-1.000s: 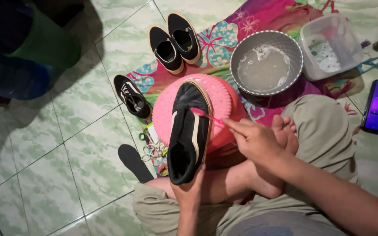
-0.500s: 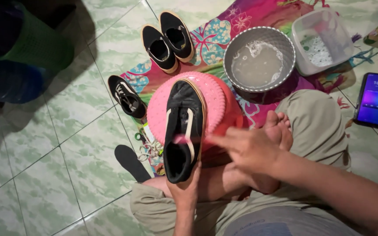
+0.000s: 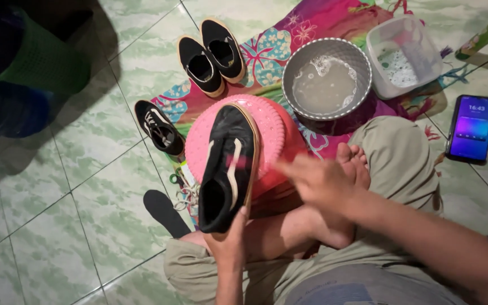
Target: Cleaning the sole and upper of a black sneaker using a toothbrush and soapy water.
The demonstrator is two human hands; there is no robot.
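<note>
Resting on an upturned pink plastic basin [image 3: 272, 127], a black canvas shoe with a tan sole edge and a pale side stripe [image 3: 228, 166] lies with its toe pointing away from the person and its heel toward the lap. The left hand [image 3: 230, 243] is clamped around the heel end of that shoe from below, thumb up against the back rim. The right hand [image 3: 317, 181] hovers just beside the shoe's right edge, blurred by motion; its fingers look curled together, but whether they grip anything cannot be told, and only a faint pink smear [image 3: 238, 162] shows over the shoe's side. Beyond the basin, a round grey metal bowl of cloudy soapy water [image 3: 327, 79] sits on a bright floral mat [image 3: 306, 25], with a clear square plastic tub [image 3: 405, 53] just to its right. A pair of matching black shoes [image 3: 211, 56] stands at the mat's far left edge, a single black laced shoe [image 3: 159, 127] lies left of the basin, and a dark insole [image 3: 166, 212] rests on the green tiled floor [image 3: 57, 226]. A lit smartphone [image 3: 473, 129] lies on the tiles to the right, beside the person's bent knee.
</note>
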